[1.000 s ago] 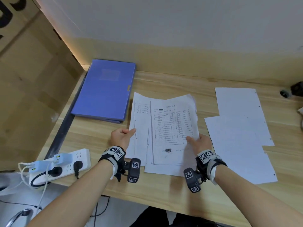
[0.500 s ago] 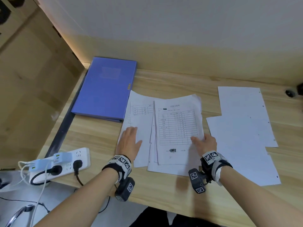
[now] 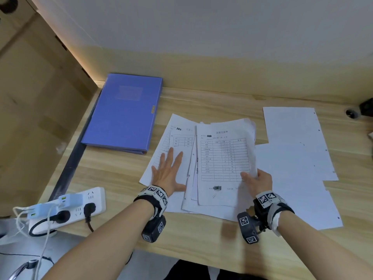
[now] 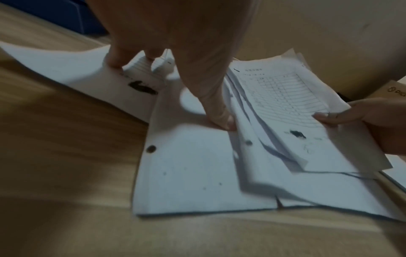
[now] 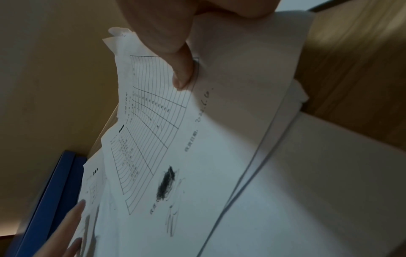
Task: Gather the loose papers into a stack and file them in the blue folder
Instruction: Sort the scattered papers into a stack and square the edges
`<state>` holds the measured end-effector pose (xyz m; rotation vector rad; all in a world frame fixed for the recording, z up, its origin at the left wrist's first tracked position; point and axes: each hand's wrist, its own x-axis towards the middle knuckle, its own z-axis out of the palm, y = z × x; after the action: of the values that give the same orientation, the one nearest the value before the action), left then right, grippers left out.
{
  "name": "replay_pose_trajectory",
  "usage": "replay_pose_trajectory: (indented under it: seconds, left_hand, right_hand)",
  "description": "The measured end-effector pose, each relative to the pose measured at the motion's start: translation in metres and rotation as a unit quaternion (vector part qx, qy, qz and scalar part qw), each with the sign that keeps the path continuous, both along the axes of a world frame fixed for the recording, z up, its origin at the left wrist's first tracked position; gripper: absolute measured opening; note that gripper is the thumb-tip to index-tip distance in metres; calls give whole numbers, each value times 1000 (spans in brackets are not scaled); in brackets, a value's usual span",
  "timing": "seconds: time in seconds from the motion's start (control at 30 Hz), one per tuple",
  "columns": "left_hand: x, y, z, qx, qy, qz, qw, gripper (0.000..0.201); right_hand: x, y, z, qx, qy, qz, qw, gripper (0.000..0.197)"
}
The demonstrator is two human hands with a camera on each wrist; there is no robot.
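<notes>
A closed blue folder [image 3: 126, 112] lies at the desk's back left. In the middle is a loose pile of printed sheets [image 3: 223, 158], topped by a form with a table. My right hand [image 3: 255, 178] pinches the pile's right edge, thumb on top [image 5: 182, 73], and lifts that side slightly. My left hand [image 3: 169, 172] lies flat with fingers spread on the left sheets [image 3: 177, 138], pressing them to the desk; the fingertips [image 4: 222, 120] touch paper. Two blank punched sheets [image 3: 292, 142] lie overlapped to the right.
A white power strip [image 3: 66, 209] with chargers and black plugs sits at the desk's front left edge, cables hanging off. A wooden panel walls the left side. A small dark object [image 3: 352, 113] is at the back right corner.
My left hand let go of the sheets' left edge and spread flat on top of them. The right hand has raised the pile's right side a little.
</notes>
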<state>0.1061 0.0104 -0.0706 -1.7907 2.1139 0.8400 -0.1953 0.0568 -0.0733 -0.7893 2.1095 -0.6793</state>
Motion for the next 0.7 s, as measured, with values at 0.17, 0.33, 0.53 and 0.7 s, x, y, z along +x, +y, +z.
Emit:
replay_pose_trajectory:
  seconds: [0.17, 0.33, 0.53, 0.7]
  left_hand:
    - [-10, 10, -3, -15, -42, 19, 999, 116]
    - [-13, 19, 9, -40, 2, -49, 998, 89]
    - [-7, 10, 19, -30, 34, -26, 999, 80]
    - [5, 15, 18, -52, -6, 37, 998, 70]
  right_hand:
    - [12, -2, 6, -15, -23, 35, 999, 12]
    - [30, -5, 7, 12, -25, 83, 996, 22]
    - [43, -11, 3, 63, -72, 66, 993, 17]
    - [29, -17, 15, 17, -41, 16, 999, 18]
